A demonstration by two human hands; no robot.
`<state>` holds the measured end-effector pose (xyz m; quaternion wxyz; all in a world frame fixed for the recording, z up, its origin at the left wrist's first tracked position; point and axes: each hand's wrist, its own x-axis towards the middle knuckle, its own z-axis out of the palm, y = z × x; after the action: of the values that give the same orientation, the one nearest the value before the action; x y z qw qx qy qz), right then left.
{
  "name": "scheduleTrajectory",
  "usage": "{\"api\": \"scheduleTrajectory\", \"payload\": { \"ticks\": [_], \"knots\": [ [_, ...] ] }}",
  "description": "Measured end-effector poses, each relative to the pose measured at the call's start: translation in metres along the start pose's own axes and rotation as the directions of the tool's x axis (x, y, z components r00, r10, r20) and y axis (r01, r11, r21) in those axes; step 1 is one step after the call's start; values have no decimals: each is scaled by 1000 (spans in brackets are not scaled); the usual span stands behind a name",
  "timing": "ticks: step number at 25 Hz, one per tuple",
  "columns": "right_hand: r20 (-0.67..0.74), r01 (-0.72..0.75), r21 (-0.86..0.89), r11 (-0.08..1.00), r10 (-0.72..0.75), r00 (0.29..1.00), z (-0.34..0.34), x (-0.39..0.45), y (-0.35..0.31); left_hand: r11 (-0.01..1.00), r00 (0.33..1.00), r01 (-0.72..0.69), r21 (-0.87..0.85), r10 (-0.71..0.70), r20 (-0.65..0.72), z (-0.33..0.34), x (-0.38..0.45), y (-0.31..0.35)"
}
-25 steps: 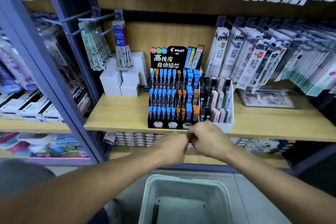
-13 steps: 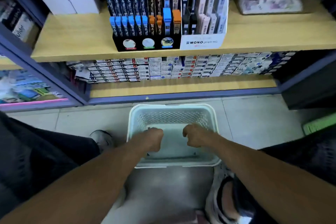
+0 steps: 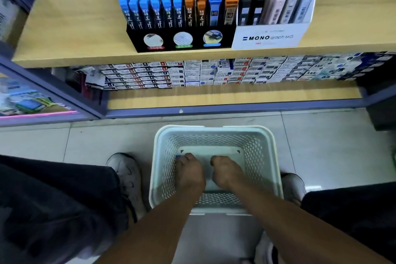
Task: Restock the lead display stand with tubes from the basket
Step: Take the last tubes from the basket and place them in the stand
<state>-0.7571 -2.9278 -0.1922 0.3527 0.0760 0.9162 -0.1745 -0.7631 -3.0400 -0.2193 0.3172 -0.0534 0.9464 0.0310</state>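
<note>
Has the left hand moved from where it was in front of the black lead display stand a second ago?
Yes. The left hand has gone down from the stand on the shelf into the white perforated plastic basket on the floor.

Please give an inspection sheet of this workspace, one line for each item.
Surface: grey tiled floor.
Job's things: pale green perforated plastic basket on floor; black lead display stand with blue and orange capped tubes on wooden shelf.
Clutter: white Mono box beside the stand.
Grippers: left hand and right hand inside basket, fingers curled; contents hidden.
Cables: nothing seen.
Surroundings: stacked small boxes on lower shelf.
</note>
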Motion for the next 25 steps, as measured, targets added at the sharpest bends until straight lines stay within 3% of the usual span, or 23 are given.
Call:
{"api": "scheduleTrajectory", "payload": {
  "ticks": [3, 5, 11, 15, 17, 20, 25],
  "knots": [
    [-63, -51, 51, 997, 54, 997, 2, 4, 2, 997, 992, -67, 28, 70, -106, -2, 9, -3],
    [-85, -76, 76, 994, 83, 993, 3, 7, 4, 988, 994, -100, 115, 104, -31, 2, 12, -2],
    [-57, -71, 107, 992, 77, 995, 15, 16, 14, 985, 1000, 26, 170, -25, -11, 7, 11, 19],
    [-119, -82, 161, 984, 102, 988, 14, 25, 17, 994, 994, -113, -2, 113, 1, 9, -8, 33],
    [-165, -83, 214, 973, 120, 979, 10, 27, 17, 992, 988, -119, -33, 115, -104, 1, -1, 23],
    [-205, -92, 287, 953, 155, 966, 10, 29, 20, 986, 996, -68, -154, 59, -63, 1, 19, -3],
    [-112, 60, 298, 953, -28, 993, 21, 31, 8, 972, 999, -27, -232, 33, 22, 5, 35, -20]
  ]
}}
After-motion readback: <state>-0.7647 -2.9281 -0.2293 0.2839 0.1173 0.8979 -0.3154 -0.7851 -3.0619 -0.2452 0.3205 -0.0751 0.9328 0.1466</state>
